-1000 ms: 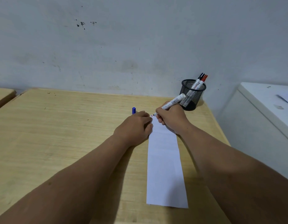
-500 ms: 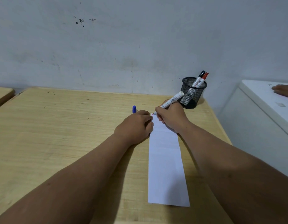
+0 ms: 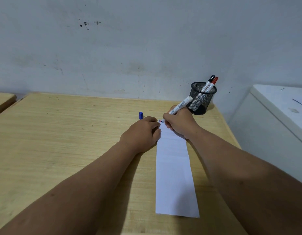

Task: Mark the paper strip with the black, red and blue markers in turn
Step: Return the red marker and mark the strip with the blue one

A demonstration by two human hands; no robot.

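Note:
A long white paper strip lies lengthwise on the wooden desk. My right hand grips a white-barrelled blue marker, its tip touching the strip's far end, where small coloured marks show. My left hand presses down on the strip's far left edge, fingers curled. A blue cap stands upright on the desk just beyond my left hand. The black marker and red marker stand capped in a black mesh pen cup.
The pen cup stands at the desk's far right corner against a grey wall. A white cabinet sits right of the desk, beyond a gap. Another wooden desk's corner shows at the far left.
Both hands stay on the strip's far end, with the marker barely shifted. Another person's hand that rested on the white cabinet half a second ago is gone.

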